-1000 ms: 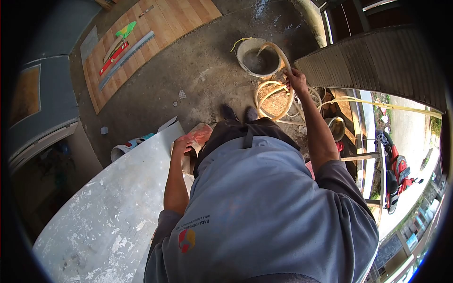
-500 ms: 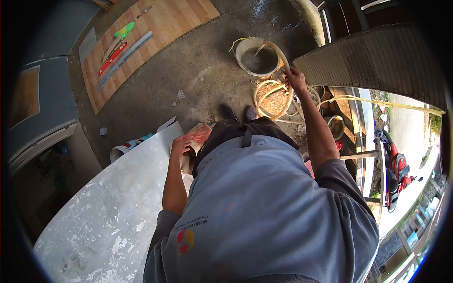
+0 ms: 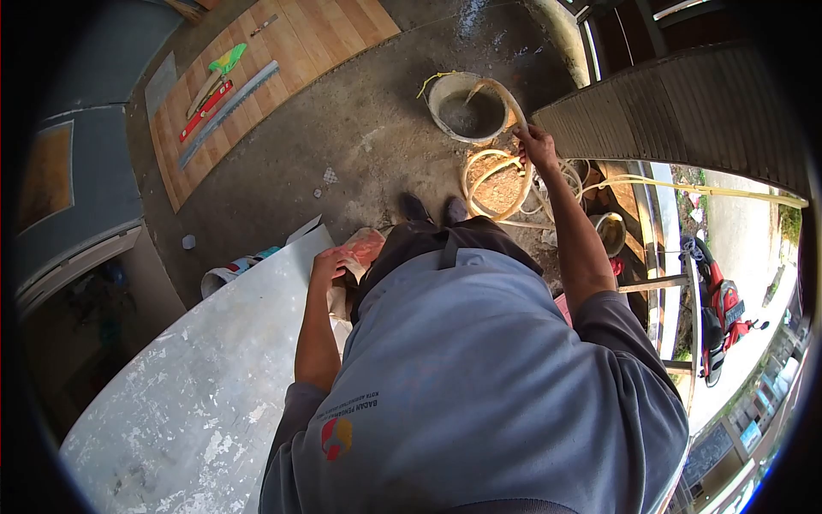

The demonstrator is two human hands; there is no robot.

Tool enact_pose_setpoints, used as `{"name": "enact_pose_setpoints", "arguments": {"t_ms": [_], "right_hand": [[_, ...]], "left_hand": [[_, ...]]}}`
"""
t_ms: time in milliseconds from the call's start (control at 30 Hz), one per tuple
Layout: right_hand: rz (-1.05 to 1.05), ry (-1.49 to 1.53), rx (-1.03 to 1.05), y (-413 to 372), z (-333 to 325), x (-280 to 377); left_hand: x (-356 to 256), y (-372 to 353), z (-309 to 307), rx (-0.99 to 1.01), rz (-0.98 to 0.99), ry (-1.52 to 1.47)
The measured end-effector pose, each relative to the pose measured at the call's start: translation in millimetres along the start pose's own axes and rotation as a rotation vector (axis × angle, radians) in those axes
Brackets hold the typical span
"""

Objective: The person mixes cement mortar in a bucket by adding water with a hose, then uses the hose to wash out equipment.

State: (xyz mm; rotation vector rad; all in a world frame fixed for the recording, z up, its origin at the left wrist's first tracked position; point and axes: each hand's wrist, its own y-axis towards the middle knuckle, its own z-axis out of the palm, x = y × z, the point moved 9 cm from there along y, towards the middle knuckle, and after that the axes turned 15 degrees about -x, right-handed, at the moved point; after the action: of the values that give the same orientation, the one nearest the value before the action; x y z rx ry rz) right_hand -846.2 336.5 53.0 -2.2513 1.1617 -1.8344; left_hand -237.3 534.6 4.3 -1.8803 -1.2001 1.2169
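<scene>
A pale yellowish hose (image 3: 511,100) arcs out of my right hand (image 3: 537,147), whose fingers are wrapped round it. The hose's end hangs into a round bucket (image 3: 435,110) of greyish water on the floor. Lower down, the rest of the hose lies in loops over a sandy brown heap (image 3: 497,187). My left hand (image 3: 330,262) rests at the edge of a worn grey-white board (image 3: 188,368), fingers stretched out against a crumpled reddish and beige bag (image 3: 366,247). Its fingertips partly blend with the bag.
Wood-look flooring (image 3: 308,38) at upper left carries a red spirit level (image 3: 205,111), a long grey bar (image 3: 229,113) and a green-topped item (image 3: 228,58). A second bucket (image 3: 609,233) stands right of my right forearm. A corrugated panel (image 3: 668,107) juts in at upper right.
The view has shifted very slightly. Both hands stay in about the same places, the right still gripping the hose with its end in the bucket.
</scene>
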Motion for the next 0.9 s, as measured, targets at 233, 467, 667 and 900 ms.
{"name": "enact_pose_setpoints", "arguments": {"t_ms": [233, 467, 667, 900], "right_hand": [[-0.003, 0.011, 0.005, 0, 3, 2], [0.000, 0.014, 0.006, -2, 5, 1], [-0.003, -0.009, -0.002, -3, 3, 2], [-0.009, -0.017, -0.005, 2, 0, -3]], "left_hand": [[3, 3, -3, -0.010, -0.020, 0.013], [5, 5, -3, 0.012, 0.004, -0.010], [-5, -5, -3, 0.002, 0.011, 0.026], [-3, -2, -3, 0.003, 0.013, 0.023]]}}
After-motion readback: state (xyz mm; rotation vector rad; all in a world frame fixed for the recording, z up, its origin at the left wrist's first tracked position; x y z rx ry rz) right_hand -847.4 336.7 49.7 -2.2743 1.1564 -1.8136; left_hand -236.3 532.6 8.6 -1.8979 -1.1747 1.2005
